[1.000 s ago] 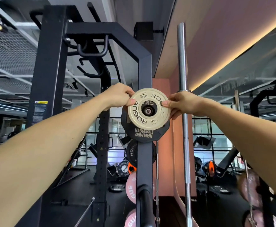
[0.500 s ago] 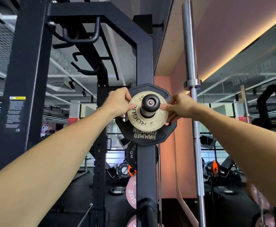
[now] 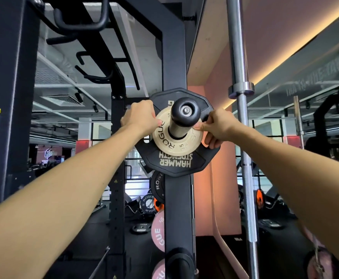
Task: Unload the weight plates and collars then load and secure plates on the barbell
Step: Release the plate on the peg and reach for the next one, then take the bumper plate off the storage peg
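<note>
A small tan Rogue plate sits on a storage peg of the black rack upright, flat against a larger black Hammer Strength plate. My left hand grips the tan plate's left rim. My right hand pinches its right rim, thumb on the face and fingers behind. The peg's black end cap pokes out toward me through the plate's hole. A bare steel barbell stands upright just right of my right hand.
Lower pegs on the same upright carry a black Rogue plate and pink plates. Rack frames stand at left. More plates lie on the dark floor. A pink wall is behind.
The tan plate has slid back along the peg to rest against the black plate, so the peg's end now sticks out in front. The view has moved closer and tilted up.
</note>
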